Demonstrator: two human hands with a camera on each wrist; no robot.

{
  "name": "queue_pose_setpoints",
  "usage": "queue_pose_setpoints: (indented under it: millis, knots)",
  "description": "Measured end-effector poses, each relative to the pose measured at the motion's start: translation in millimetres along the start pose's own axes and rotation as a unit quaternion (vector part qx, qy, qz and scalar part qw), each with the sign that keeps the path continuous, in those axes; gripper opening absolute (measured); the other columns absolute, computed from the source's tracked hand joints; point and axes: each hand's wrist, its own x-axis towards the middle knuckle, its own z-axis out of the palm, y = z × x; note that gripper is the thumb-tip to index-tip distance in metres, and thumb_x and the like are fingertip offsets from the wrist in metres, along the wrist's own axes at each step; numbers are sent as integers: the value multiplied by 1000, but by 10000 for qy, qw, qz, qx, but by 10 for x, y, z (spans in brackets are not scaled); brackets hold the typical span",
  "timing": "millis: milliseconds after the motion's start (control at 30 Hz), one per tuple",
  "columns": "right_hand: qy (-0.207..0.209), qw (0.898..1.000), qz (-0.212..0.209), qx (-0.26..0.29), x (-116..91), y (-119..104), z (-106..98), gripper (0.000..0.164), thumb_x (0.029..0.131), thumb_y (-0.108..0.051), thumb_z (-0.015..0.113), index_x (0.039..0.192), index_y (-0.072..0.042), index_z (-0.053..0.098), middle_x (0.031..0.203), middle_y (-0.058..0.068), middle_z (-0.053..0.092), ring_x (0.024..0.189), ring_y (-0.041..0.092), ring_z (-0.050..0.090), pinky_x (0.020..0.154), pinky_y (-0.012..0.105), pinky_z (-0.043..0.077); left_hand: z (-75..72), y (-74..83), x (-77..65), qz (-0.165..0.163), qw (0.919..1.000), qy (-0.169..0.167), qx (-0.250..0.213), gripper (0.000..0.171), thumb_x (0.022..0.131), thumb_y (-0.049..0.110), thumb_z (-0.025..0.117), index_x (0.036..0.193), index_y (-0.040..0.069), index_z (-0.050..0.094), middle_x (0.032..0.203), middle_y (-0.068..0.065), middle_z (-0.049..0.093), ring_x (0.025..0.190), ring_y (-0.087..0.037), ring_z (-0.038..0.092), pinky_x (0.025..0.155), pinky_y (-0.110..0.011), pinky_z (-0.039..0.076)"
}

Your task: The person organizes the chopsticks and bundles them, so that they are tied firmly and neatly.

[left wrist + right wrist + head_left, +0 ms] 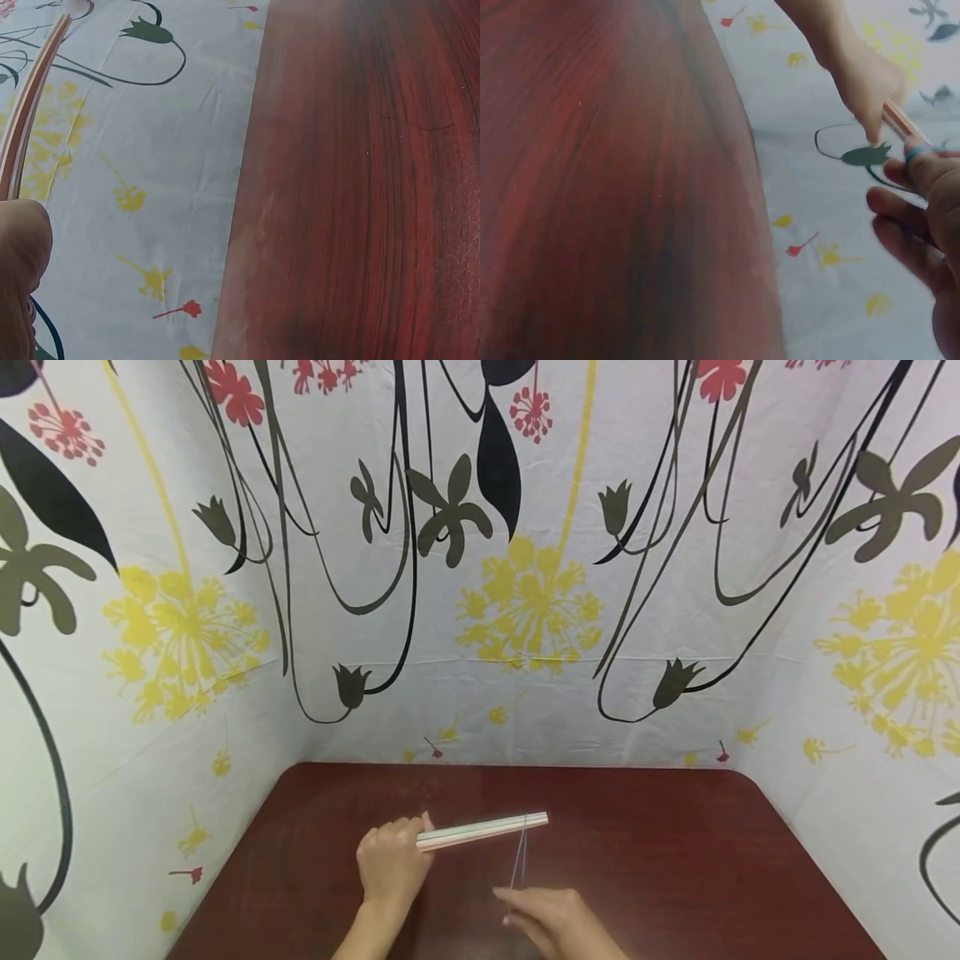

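My left hand [393, 862] grips one end of a bundle of long, thin, pale striped sticks [480, 832], held nearly level above the table. Around the bundle's far right end loops a thin bluish rubber band [517, 860]. My right hand [558, 917] pinches the band's lower end and holds it stretched down below the sticks. From the left wrist, the bundle [31, 112] rises from the fist [22, 244] at the left edge. In the right wrist view, blue band [915, 153] shows at the right fingertips, and the right hand [939, 206] partly covers the bundle.
A dark red-brown wooden table [637, 843] with rounded far corners lies beneath both hands. Behind it and along both sides hangs a white cloth [517, 710] printed with flowers, meeting the table's edges.
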Motion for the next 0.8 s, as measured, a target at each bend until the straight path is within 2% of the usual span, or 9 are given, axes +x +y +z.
queue_pose_setpoints:
  millis: [67,133,233,300,433,533,633,733,800]
  knots:
    - [127,9990,-368,-219,26,0,23,46,98,-24,65,133,6,59,101,5,74,76,3,70,70,12,52,-6,10,-3,-70,10000,-1,-28,33,81,18,61,50,14,50,44,3,42,34,-14,32,38,-28,25]
    - [286,9993,-239,-78,9,-10,52,71,96,-30,65,148,10,37,112,8,71,74,4,68,71,14,53,-7,20,-10,-133,9999,35,-88,34,80,18,62,50,15,48,44,3,42,34,-14,33,38,-28,25]
    - [754,9904,630,969,-48,-58,106,97,93,-24,70,156,8,3,128,11,67,69,12,71,69,19,55,0,35,-21,-166,9997,127,-134,34,79,18,63,50,16,47,44,4,42,34,-15,35,38,-29,26]
    - [1161,9665,1449,1773,-69,-105,136,100,95,-11,68,158,-1,-9,130,5,67,69,18,72,72,23,57,4,40,-25,-149,9997,155,-117,34,80,19,63,49,17,47,44,4,42,34,-15,37,38,-29,27]
    - [1735,9139,2283,2874,-74,-160,119,66,101,8,47,158,3,14,121,2,71,65,24,73,64,35,59,16,60,-41,-79,9997,202,-106,34,81,19,58,48,17,47,43,5,40,33,-14,35,38,-27,25]
    - [1781,8927,2494,3304,-62,-135,37,43,108,0,31,149,0,45,110,4,74,65,21,74,57,39,59,16,62,-57,9,9993,340,-161,33,79,19,55,47,18,46,43,5,40,34,-13,32,38,-26,24]
    - [1652,8544,2792,4059,-62,-91,-80,53,111,-14,16,135,-13,63,100,1,75,71,16,74,63,35,59,14,67,-72,138,9983,493,-263,32,77,19,55,46,19,45,43,6,40,34,-13,31,38,-26,24]
    - [1427,8141,2961,4787,-67,-44,-168,68,109,-23,2,121,-19,69,93,-2,74,77,15,74,71,34,58,19,79,-83,286,9973,560,-385,34,79,19,55,46,19,45,43,6,42,35,-13,31,38,-25,24]
    - [1295,8039,3019,4959,-64,-25,-200,71,108,-26,-1,111,-20,69,87,-2,73,77,16,73,73,37,59,23,88,-86,391,9966,561,-462,39,83,20,52,46,19,42,43,7,41,35,-12,30,39,-24,23]
